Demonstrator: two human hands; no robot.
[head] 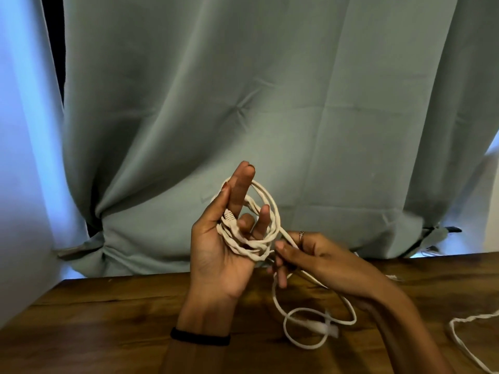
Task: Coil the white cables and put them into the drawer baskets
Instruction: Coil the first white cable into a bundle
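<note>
The left hand (pixel 218 247) is raised palm-up above the far edge of the dark brown wooden worktop (pixel 108 319), fingers spread and pointing upward, with a black band (pixel 200 338) on its wrist. A thin white cable (pixel 266 233) is wound in several loops around those fingers, and a small white plug end lies against the palm, just under the thumb. The right hand (pixel 302 255), wearing a ring (pixel 301 234), pinches the running strand of the same cable between thumb and forefinger, just beside the coil. From there the loose remainder drops to the worktop and lies in two slack loops near the middle, close to the front edge, beneath the right forearm. A second white cable (pixel 464 344) curves along the worktop's right edge, well apart from the hands. Behind the far edge hangs a grey-green fabric curtain (pixel 243 103). The left half of the worktop, out to its left corner, shows bare wood.
</note>
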